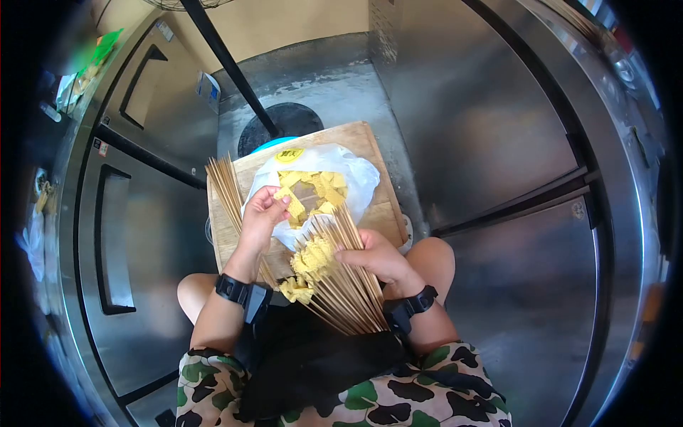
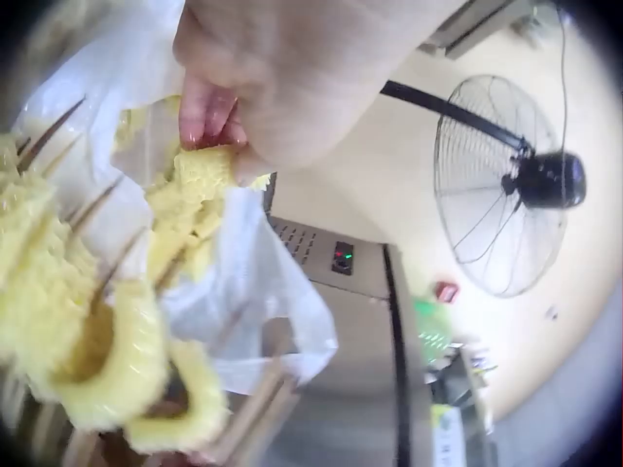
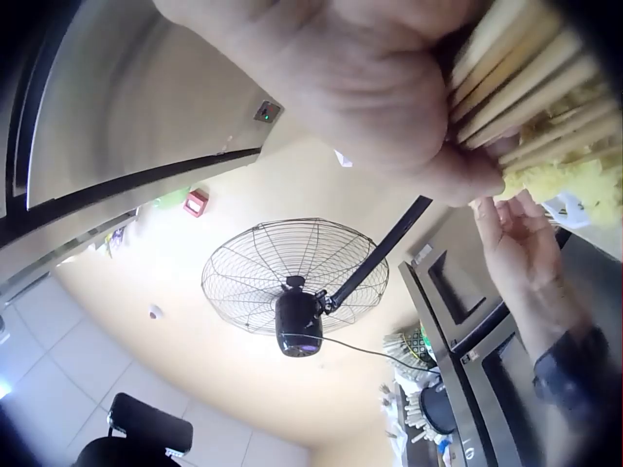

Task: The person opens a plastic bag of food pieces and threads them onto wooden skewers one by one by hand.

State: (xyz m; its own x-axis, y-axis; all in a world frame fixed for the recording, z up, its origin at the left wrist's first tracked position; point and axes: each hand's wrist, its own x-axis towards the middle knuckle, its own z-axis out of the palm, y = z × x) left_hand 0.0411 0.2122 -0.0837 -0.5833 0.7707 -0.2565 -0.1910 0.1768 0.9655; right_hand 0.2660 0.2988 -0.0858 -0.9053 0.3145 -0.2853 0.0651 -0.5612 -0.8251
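Observation:
My left hand (image 1: 262, 213) pinches a yellow honeycomb-textured food piece (image 1: 291, 202) by its edge, just over an open white plastic bag (image 1: 364, 171). More of the same yellow pieces (image 1: 329, 186) lie inside the bag. A thick fan of bamboo skewers (image 1: 356, 295) is gripped in my right hand (image 1: 380, 255), thumb across the sticks. Several of those skewers carry folded yellow pieces (image 1: 313, 257) near their pointed ends, seen large in the left wrist view as curled yellow strips (image 2: 127, 360). In the right wrist view, part of the skewer bundle (image 3: 535, 78) shows beside the palm.
The bag rests on a wooden board (image 1: 356, 139) in front of my knees. Loose bamboo skewers (image 1: 226, 186) lie along the board's left side. Steel fridge doors (image 1: 491, 114) stand close on both sides. Behind the board rises a fan's black pole (image 1: 235, 71) on a round base (image 1: 302, 117).

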